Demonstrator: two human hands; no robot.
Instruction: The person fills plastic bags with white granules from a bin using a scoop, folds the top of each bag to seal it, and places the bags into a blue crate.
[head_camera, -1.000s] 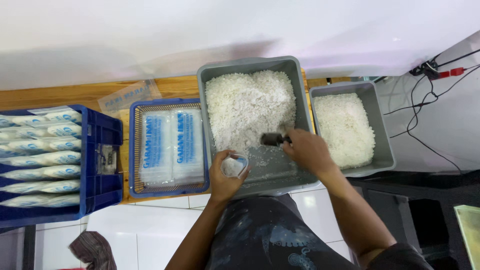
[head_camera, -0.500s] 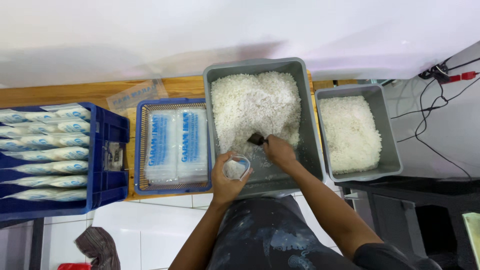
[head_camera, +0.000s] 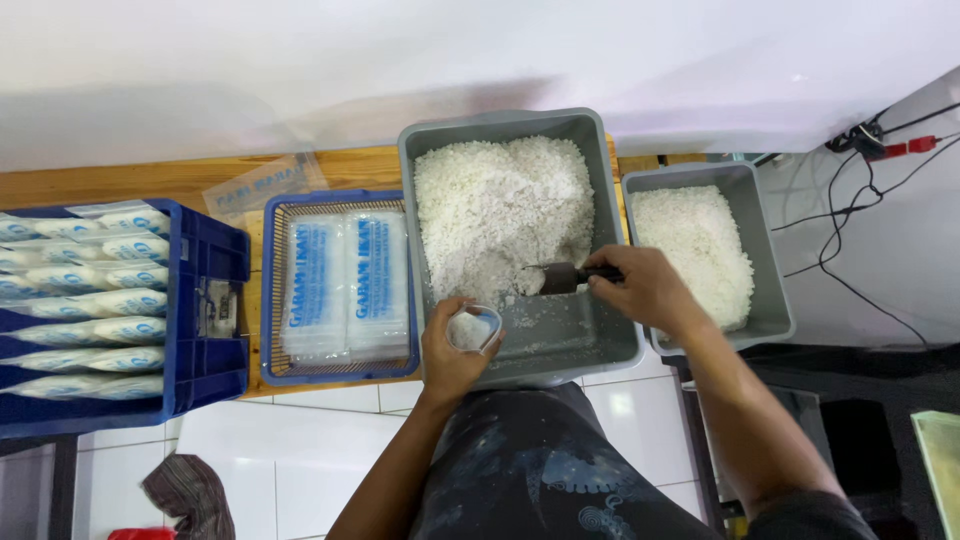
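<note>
1. Our left hand (head_camera: 452, 352) holds a small clear bag (head_camera: 473, 328) at the near rim of the large grey tub (head_camera: 420, 180); its fingers are wrapped around the bag's mouth, pinching it open. White grains already show inside.
2. Our right hand (head_camera: 645, 288) is closed around the handle of a small dark scoop (head_camera: 562, 277), its fingers pressed together on it. The scoop head lies in the coarse white grains (head_camera: 500, 205), toward the tub's near right part.
3. Handling judgement: the bag film looks thin, soft and slippery, and it should sag as it fills, so the mouth is the place to hold it, with support beneath. The grains are loose and spill readily; the scoop is stiff and is taken by its handle.
4. A smaller grey tub (head_camera: 762, 240) of the same grains stands just right of the large one, near the tabletop's right end. A blue basket (head_camera: 335, 372) of flat filled packets sits to the left, and a blue crate (head_camera: 215, 260) of more packets lies at the left edge.
5. Hard to make out: how full the scoop is, how full the bag is behind our fingers, and the crate's far-left part, which is cut off.
</note>
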